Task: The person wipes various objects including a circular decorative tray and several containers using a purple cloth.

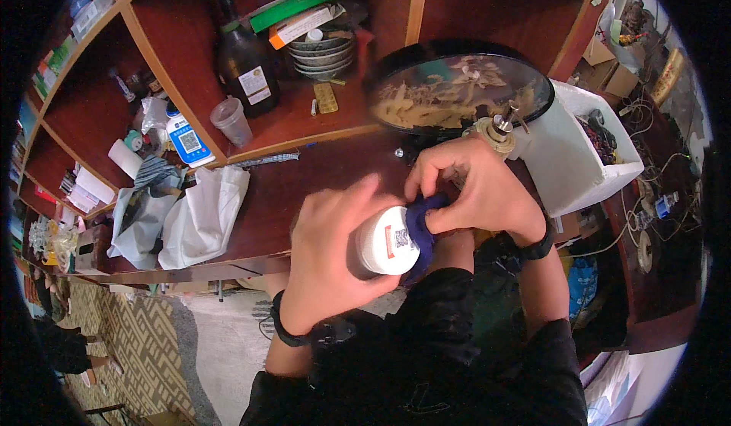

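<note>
My left hand is wrapped around a white round plastic jar, tilted so that its pale end with a printed code square and an orange-red strip faces right. Against that end lies a dark blue cloth, bunched up. The thumb and fingers of my right hand pinch the cloth at the jar's edge. Both hands are held above my lap, near the front edge of the dark red desk. Part of the cloth is hidden behind the right fingers.
Behind my right hand stand a round black-rimmed glass disc and a brass-coloured metal fitting. Further right is a white foam box with cables. Shelves hold a dark bottle, a plastic cup and stacked bowls. White bags lie left.
</note>
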The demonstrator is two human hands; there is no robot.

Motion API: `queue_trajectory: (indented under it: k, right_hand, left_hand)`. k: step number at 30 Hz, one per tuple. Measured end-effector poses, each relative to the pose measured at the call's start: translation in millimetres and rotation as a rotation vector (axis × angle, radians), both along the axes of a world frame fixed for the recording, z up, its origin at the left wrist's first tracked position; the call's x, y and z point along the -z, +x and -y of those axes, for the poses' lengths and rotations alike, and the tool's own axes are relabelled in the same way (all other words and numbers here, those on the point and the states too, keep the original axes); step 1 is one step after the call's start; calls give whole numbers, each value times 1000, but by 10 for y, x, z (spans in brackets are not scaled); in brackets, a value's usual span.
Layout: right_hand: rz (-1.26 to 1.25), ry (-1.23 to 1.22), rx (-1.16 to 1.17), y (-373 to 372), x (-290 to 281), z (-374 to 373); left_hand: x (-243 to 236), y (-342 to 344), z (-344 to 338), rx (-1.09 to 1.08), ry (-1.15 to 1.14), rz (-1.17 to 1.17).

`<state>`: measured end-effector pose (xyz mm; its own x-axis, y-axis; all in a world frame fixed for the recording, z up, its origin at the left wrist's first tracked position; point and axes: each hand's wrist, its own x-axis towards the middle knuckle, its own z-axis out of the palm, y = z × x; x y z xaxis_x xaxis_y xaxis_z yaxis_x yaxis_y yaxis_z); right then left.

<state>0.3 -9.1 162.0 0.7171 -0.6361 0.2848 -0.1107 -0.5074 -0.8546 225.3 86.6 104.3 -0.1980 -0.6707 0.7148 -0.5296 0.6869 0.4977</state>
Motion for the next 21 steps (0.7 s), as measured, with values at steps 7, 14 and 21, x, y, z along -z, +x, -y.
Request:
queue_trajectory:
  k: [7, 14, 21]
  right_hand:
    - [-129, -297, -33, 119, -207, 138]
    - [-12, -379, 48, 235, -209, 209]
    - [286, -176, 90, 171, -22, 174]
  left_hand:
    - [-186, 143, 182, 150, 34, 90]
    - [-181, 180, 252, 125, 82, -3]
    - [-7, 342, 270, 81, 39, -52]
